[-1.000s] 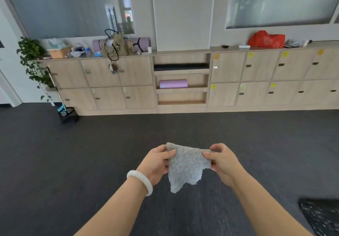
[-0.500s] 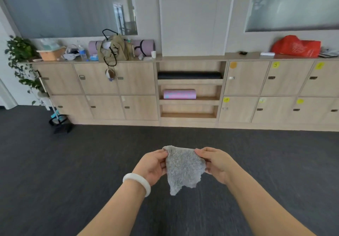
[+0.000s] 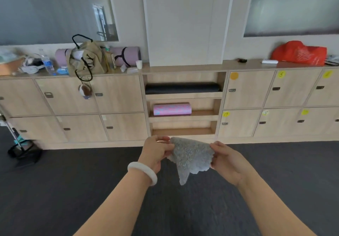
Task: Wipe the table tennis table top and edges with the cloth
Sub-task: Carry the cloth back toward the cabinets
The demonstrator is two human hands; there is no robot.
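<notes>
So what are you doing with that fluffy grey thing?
A person holds a grey cloth up, the left hand and the right hand each pinching a top corner. It hangs above the dark floor, in front of wooden lockers. Nothing is being wiped right now.

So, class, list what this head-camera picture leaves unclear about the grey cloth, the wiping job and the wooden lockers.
Table tennis table: nowhere in the head view, so wiping progress is unknowable.
Fluffy grey cloth: top corners hidden under the left hand and right hand.
Far-right yellow round sticker on the pale wooden lockers: its number is blurred.
Clear plastic water bottle: label too small to read.
</notes>
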